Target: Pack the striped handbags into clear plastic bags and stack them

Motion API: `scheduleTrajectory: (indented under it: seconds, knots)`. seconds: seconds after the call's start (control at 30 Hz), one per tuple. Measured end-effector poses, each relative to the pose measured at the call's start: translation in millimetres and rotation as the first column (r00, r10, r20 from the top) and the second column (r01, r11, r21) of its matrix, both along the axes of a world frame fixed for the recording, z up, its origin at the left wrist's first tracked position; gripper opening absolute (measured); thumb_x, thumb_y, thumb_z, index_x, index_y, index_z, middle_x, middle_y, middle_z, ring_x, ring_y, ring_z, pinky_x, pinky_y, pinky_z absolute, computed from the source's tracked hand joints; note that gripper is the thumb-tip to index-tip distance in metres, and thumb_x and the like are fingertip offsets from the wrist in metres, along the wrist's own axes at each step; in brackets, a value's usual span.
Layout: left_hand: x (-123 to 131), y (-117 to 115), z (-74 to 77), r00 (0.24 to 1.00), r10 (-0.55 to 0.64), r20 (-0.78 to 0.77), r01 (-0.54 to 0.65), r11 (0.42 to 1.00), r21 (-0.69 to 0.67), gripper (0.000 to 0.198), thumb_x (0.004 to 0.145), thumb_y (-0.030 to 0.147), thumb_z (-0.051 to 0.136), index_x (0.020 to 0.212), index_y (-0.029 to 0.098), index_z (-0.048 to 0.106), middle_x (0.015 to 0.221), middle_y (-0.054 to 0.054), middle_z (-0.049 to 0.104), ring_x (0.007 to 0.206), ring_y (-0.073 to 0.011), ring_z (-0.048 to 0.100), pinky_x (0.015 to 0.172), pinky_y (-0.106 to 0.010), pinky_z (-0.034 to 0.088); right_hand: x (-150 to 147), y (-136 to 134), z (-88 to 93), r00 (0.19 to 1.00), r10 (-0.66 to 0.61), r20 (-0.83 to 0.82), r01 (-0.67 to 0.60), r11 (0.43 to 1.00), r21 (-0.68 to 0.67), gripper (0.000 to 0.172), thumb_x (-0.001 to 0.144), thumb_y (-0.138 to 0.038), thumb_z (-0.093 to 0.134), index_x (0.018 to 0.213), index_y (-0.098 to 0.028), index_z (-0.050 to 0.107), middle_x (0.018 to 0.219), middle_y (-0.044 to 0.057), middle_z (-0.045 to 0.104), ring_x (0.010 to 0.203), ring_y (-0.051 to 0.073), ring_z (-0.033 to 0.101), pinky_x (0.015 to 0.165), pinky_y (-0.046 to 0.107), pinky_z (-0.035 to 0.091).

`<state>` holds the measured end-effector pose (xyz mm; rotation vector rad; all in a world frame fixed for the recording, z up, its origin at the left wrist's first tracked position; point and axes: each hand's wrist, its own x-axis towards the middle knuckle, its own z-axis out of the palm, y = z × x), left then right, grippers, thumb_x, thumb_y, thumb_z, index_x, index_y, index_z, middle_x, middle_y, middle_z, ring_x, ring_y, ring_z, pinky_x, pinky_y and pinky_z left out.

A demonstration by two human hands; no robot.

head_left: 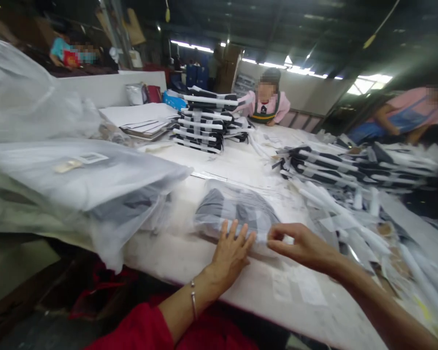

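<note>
A dark folded garment in a clear plastic bag [211,206] lies flat on the white table [160,253] in front of me. My left hand [232,250] rests on the bag's near edge, with its fingers spread and nothing in its grasp. At the bag's near right corner, my right hand [301,243] is closed, thumb and fingertips pinched together on the edge of the clear plastic. Behind the bag lies a thin flat strip or sheet [209,176], too blurred to identify.
Large bagged bundles [58,180] fill the left. Farther back stand papers [142,116] and a stack of black-and-white packs [200,126]. More packs [336,163] and loose plastic strips [350,218] lie right. A person in pink [282,104] is across the table; other people are farther off.
</note>
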<state>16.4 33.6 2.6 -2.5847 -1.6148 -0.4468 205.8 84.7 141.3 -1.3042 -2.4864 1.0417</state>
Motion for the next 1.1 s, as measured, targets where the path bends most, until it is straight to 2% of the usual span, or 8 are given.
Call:
scheduleTrajectory:
  seconds: [0.17, 0.33, 0.47, 0.63, 0.73, 0.83, 0.93, 1.1]
  knots:
    - [5, 1, -7.1, 1.000, 0.005, 0.026, -0.003, 0.998, -0.065, 0.077, 0.081, 0.045, 0.072, 0.146, 0.021, 0.039, 0.148, -0.013, 0.046, 0.134, -0.0343, 0.044, 0.108, -0.048, 0.039, -127, 47, -4.9, 0.800, 0.494, 0.341, -0.530, 0.848, 0.013, 0.010, 0.078, -0.029, 0.065, 0.079, -0.022, 0.072, 0.065, -0.004, 0.065, 0.059, 0.012, 0.054, 0.055, 0.022, 0.035]
    - [0, 1, -14.3, 0.998, -0.021, 0.064, 0.023, 0.999, -0.033, 0.077, 0.084, 0.048, 0.068, 0.148, 0.022, 0.034, 0.152, -0.012, 0.040, 0.138, -0.0401, 0.035, 0.110, -0.059, 0.032, -185, 82, -31.0, 0.530, 0.536, 0.657, -0.731, 0.681, 0.034, 0.017, 0.072, -0.036, 0.074, 0.073, -0.020, 0.072, 0.060, -0.001, 0.064, 0.057, 0.015, 0.056, 0.058, 0.026, 0.040]
    - [-5, 1, -14.9, 0.996, -0.057, 0.063, 0.060, 0.998, -0.037, 0.080, 0.084, 0.051, 0.066, 0.150, 0.022, 0.030, 0.154, -0.013, 0.037, 0.142, -0.0418, 0.028, 0.112, -0.066, 0.020, -179, 111, -35.5, 0.531, 0.478, 0.700, -0.828, 0.469, 0.308, 0.034, 0.075, -0.048, 0.076, 0.087, -0.017, 0.070, 0.087, 0.009, 0.070, 0.086, 0.025, 0.063, 0.081, 0.037, 0.045]
    - [-5, 1, -9.8, 0.995, -0.059, 0.083, 0.062, 0.997, -0.042, 0.082, 0.083, 0.050, 0.067, 0.150, 0.020, 0.030, 0.154, -0.015, 0.037, 0.141, -0.0438, 0.028, 0.113, -0.065, 0.019, -118, 114, -42.3, 0.945, 0.207, 0.255, -0.327, 0.645, 0.690, 0.063, 0.082, -0.050, 0.070, 0.134, -0.020, 0.053, 0.137, 0.016, 0.055, 0.125, 0.031, 0.050, 0.103, 0.046, 0.039]
    - [-5, 0, -4.5, 0.993, -0.054, 0.105, 0.059, 0.997, -0.042, 0.082, 0.083, 0.050, 0.068, 0.149, 0.020, 0.031, 0.152, -0.015, 0.039, 0.140, -0.0433, 0.030, 0.113, -0.065, 0.020, -94, 99, -78.3, 0.988, 0.111, 0.108, -0.153, 0.792, 0.591, 0.085, 0.079, -0.059, 0.068, 0.149, -0.021, 0.036, 0.153, 0.016, 0.038, 0.139, 0.032, 0.036, 0.111, 0.050, 0.033]
    - [-6, -3, 2.0, 0.992, -0.041, 0.123, 0.048, 0.997, -0.053, 0.083, 0.080, 0.051, 0.070, 0.148, 0.022, 0.033, 0.144, -0.014, 0.048, 0.138, -0.0417, 0.034, 0.114, -0.063, 0.022, -94, 93, -123.4, 0.985, 0.040, 0.168, -0.111, 0.891, 0.439, 0.080, 0.080, -0.055, 0.066, 0.145, -0.017, 0.042, 0.149, 0.019, 0.043, 0.138, 0.034, 0.040, 0.111, 0.053, 0.033]
    - [-5, -4, 9.7, 0.989, -0.043, 0.145, 0.051, 0.998, -0.049, 0.081, 0.080, 0.054, 0.069, 0.147, 0.023, 0.036, 0.143, -0.013, 0.049, 0.139, -0.0408, 0.032, 0.114, -0.062, 0.023, -97, 95, -141.5, 0.996, -0.032, 0.079, -0.007, 0.895, 0.445, 0.078, 0.080, -0.050, 0.065, 0.144, -0.014, 0.042, 0.148, 0.020, 0.045, 0.137, 0.033, 0.041, 0.111, 0.053, 0.035]
    - [-22, 6, 26.6, 0.956, 0.004, 0.292, 0.011, 0.999, -0.048, 0.069, 0.089, 0.054, 0.057, 0.149, 0.029, 0.032, 0.157, -0.011, 0.033, 0.145, -0.0329, 0.027, 0.116, -0.060, 0.022, -45, 65, -106.9, 0.968, -0.152, -0.202, 0.248, 0.731, 0.636, 0.049, 0.093, -0.039, 0.052, 0.138, -0.019, 0.049, 0.136, 0.015, 0.058, 0.127, 0.028, 0.054, 0.107, 0.051, 0.043]
